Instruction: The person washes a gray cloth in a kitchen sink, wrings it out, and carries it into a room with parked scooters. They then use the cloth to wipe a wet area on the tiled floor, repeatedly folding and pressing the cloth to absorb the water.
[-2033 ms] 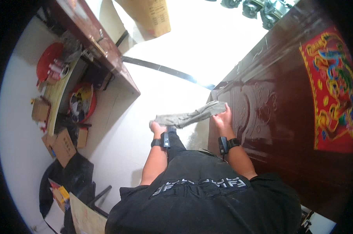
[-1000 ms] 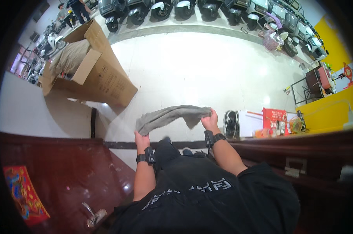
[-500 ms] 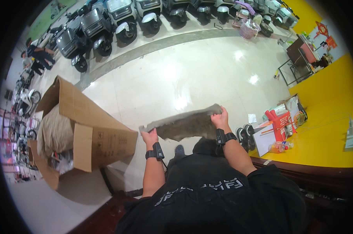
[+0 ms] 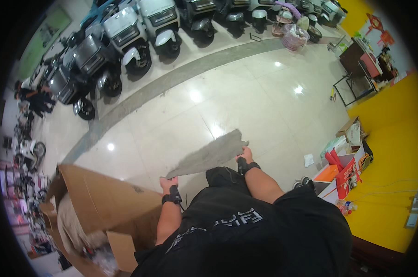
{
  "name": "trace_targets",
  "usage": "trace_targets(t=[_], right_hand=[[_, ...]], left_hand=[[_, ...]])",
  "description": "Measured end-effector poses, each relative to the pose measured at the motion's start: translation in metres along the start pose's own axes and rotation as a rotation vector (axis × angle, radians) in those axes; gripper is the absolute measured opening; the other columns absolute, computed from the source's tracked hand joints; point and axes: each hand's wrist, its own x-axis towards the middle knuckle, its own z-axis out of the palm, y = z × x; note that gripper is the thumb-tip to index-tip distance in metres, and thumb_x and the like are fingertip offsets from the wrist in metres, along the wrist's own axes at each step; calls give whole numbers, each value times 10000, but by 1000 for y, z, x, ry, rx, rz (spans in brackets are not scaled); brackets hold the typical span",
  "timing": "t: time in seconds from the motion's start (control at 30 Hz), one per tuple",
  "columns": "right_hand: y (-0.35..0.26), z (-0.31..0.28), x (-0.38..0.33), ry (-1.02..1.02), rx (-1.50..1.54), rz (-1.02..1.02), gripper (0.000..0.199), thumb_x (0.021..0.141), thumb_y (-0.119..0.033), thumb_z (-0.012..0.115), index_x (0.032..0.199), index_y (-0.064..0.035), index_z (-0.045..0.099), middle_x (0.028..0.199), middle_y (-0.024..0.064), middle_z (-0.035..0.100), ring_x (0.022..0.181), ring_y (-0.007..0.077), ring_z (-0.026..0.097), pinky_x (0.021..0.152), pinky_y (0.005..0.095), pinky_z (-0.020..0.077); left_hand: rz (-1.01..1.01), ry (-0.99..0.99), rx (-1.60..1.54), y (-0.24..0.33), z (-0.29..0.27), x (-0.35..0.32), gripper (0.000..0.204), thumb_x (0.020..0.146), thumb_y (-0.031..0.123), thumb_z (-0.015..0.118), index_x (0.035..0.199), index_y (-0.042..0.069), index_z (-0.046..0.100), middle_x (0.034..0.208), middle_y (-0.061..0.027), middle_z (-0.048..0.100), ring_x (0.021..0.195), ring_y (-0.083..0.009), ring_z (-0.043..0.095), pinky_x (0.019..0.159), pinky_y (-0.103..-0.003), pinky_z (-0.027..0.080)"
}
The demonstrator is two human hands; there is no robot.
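Note:
A grey cloth (image 4: 210, 153) with a fuzzy, towel-like surface is stretched out in the air in front of me. My left hand (image 4: 169, 185) pinches its near left corner. At the other end, my right hand (image 4: 245, 156) grips the right corner. Between the hands the near edge runs fairly straight, while the rest flares away from me over the floor. Part of the fingers is hidden behind the cloth and wrists. Both wrists carry black strapped devices.
An open cardboard box (image 4: 112, 196) holding beige fabric (image 4: 72, 221) stands at my left. Parked scooters (image 4: 158, 23) line the far side of the tiled floor (image 4: 246, 92). On my right, a yellow surface (image 4: 389, 184) holds a red-and-white box (image 4: 345, 182) and bottles (image 4: 347, 207). People (image 4: 36, 97) stand far left.
The cloth has swung from hanging down to flaring outward, away from me. Both hands still hold its corners. My view has shifted, and the cardboard box now sits lower in it.

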Motion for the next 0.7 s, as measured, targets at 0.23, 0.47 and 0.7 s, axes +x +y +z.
trace_targets(t=[0.23, 0.47, 0.7], right_hand=[[-11, 182, 41, -474, 138, 165, 191, 923, -144, 566, 1084, -44, 592, 1146, 124, 637, 1105, 320, 598, 974, 527, 500], [-84, 315, -13, -406, 277, -6, 306, 975, -124, 537, 1263, -21, 533, 1298, 142, 596, 1240, 310, 557, 1101, 473, 428], [-83, 321, 25, 234, 272, -165, 321, 968, -121, 552, 1281, -60, 521, 1272, 114, 603, 1260, 291, 540, 1102, 465, 419]], left_hand=[[232, -472, 52, 60, 248, -2, 552, 1089, 481, 335, 1364, 42, 527, 1361, -132, 595, 1264, -309, 550, 1079, -465, 465], [147, -362, 45, 36, 357, 69, 451, 1058, 355, 438, 1388, 55, 509, 1407, -133, 543, 1291, -331, 530, 1096, -519, 461], [-181, -368, 340, 1, 490, 164, 502, 1062, 441, 441, 1353, 32, 474, 1408, -163, 507, 1280, -365, 518, 1098, -519, 459]])
